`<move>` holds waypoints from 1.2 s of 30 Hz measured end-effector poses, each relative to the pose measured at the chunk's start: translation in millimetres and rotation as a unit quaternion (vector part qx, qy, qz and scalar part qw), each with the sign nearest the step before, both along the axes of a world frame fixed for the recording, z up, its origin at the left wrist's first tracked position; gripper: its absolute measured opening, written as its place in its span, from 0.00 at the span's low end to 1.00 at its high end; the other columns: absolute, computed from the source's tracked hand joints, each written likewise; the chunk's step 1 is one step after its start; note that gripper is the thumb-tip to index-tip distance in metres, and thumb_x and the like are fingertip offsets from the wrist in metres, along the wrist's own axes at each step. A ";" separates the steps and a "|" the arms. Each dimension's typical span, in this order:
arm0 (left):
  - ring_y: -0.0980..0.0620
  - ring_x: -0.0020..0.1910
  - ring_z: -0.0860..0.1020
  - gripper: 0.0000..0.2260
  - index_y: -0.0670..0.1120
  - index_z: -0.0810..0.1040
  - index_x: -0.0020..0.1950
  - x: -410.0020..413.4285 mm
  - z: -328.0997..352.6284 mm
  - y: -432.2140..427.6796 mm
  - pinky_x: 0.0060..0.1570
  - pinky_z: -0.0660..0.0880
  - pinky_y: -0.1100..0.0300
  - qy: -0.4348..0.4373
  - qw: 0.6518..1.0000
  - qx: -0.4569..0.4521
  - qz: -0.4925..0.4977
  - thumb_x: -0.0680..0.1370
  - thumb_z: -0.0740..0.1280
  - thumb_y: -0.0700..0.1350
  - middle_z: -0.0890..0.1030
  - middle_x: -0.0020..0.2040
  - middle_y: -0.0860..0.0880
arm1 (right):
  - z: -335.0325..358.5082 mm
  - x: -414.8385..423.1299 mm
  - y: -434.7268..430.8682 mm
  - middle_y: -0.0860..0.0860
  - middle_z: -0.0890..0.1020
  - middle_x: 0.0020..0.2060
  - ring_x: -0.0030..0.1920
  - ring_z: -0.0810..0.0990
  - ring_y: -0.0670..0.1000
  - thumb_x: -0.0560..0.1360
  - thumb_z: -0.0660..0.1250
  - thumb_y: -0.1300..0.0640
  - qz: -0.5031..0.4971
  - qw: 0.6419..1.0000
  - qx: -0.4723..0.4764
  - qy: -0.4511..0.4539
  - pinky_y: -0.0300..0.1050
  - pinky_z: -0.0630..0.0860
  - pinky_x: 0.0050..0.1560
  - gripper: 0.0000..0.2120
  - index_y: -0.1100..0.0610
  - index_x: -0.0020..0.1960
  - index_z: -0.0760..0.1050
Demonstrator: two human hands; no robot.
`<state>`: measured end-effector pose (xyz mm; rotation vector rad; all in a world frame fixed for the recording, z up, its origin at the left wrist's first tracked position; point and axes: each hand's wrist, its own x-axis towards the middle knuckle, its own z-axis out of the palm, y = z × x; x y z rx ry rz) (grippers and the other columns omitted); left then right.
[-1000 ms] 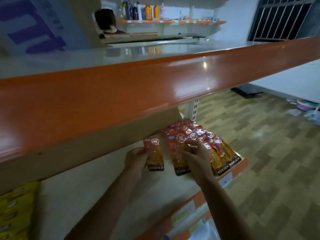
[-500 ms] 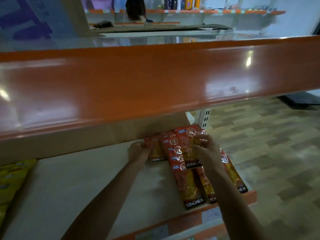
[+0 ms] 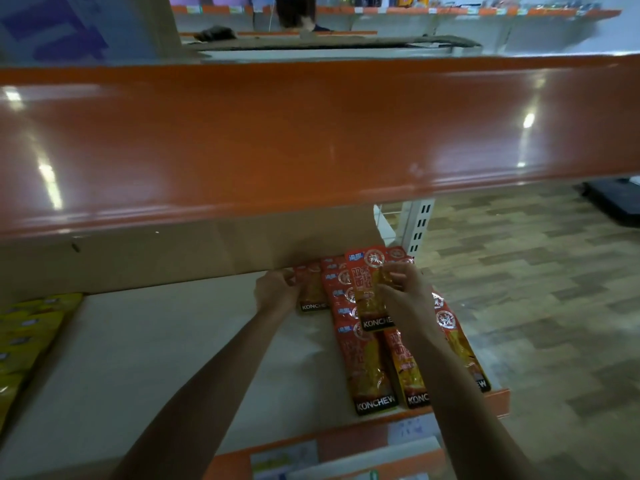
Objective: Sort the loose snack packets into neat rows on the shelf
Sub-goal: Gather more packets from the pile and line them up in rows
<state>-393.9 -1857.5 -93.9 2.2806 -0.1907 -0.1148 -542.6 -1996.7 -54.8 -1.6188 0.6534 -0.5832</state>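
Observation:
Red and yellow KONCHEW snack packets (image 3: 367,362) lie in overlapping rows at the right end of the beige shelf (image 3: 166,358). My left hand (image 3: 277,292) grips the upper left edge of a single packet (image 3: 311,292) lying apart at the back of the shelf. My right hand (image 3: 401,299) pinches a packet (image 3: 367,289) on top of the middle row, its top end toward the back. My right forearm covers part of the rightmost row (image 3: 457,344).
The orange front lip of the upper shelf (image 3: 311,140) overhangs just above my hands. Yellow packets (image 3: 24,344) lie at the shelf's far left. The white slotted upright (image 3: 420,226) stands behind the rows. A person (image 3: 294,12) is behind the far counter. Wood-patterned floor lies to the right.
Both hands slid packets toward the back of the shelf, under the upper shelf. The camera turned left and dipped, so the rows lie nearer the frame's middle.

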 end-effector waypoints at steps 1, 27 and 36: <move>0.47 0.55 0.79 0.14 0.45 0.81 0.58 -1.2 1.5 0.7 0.53 0.73 0.60 -0.009 1.000 -0.002 0.005 0.76 0.69 0.49 0.83 0.54 0.46 | -0.4 2.6 0.7 0.53 0.78 0.51 0.49 0.80 0.52 0.75 0.67 0.65 0.002 1.000 -0.007 0.000 0.47 0.80 0.43 0.13 0.53 0.56 0.72; 0.55 0.44 0.79 0.14 0.45 0.80 0.58 -21.8 -1.0 15.5 0.44 0.75 0.63 0.080 0.991 -0.104 -0.007 0.73 0.72 0.46 0.82 0.50 0.49 | -9.0 33.1 22.2 0.52 0.79 0.57 0.54 0.75 0.47 0.78 0.63 0.60 0.059 0.974 -0.198 0.091 0.33 0.67 0.42 0.14 0.59 0.63 0.74; 0.50 0.50 0.81 0.15 0.46 0.82 0.56 -21.3 -1.7 14.6 0.46 0.73 0.62 -0.018 0.996 0.076 -0.047 0.75 0.69 0.54 0.84 0.49 0.49 | -8.9 25.2 20.4 0.53 0.78 0.61 0.62 0.76 0.52 0.77 0.64 0.63 0.058 0.972 -0.205 0.097 0.39 0.71 0.55 0.16 0.57 0.64 0.74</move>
